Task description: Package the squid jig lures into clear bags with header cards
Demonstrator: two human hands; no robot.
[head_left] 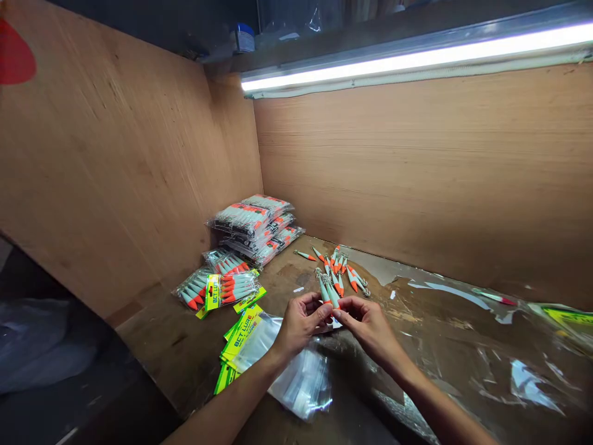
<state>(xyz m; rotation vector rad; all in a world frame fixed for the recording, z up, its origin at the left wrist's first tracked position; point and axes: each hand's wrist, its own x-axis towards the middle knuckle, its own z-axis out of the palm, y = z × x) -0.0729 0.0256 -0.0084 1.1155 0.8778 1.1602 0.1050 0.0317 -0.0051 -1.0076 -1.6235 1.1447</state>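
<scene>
Two pale green and orange lures [328, 290] stand upright, side by side, hooks up, between my hands. My left hand [303, 318] pinches them at the orange ends from the left. From the right, my right hand [364, 315] closes its fingertips on the same ends. Just behind the hands, a loose pile of similar lures [340, 262] lies on the table. Clear plastic bags with yellow-green "BCT LURE" headers [244, 334] are fanned out below and left of my left hand, partly under my left forearm.
Stacked packs of lures [252, 222] stand in the back left corner, with filled lure bags [231, 287] in front. Plastic scraps [532, 383] and a yellow-labelled package [569, 318] lie on the right. Wooden walls [417, 154] enclose the table's left and back.
</scene>
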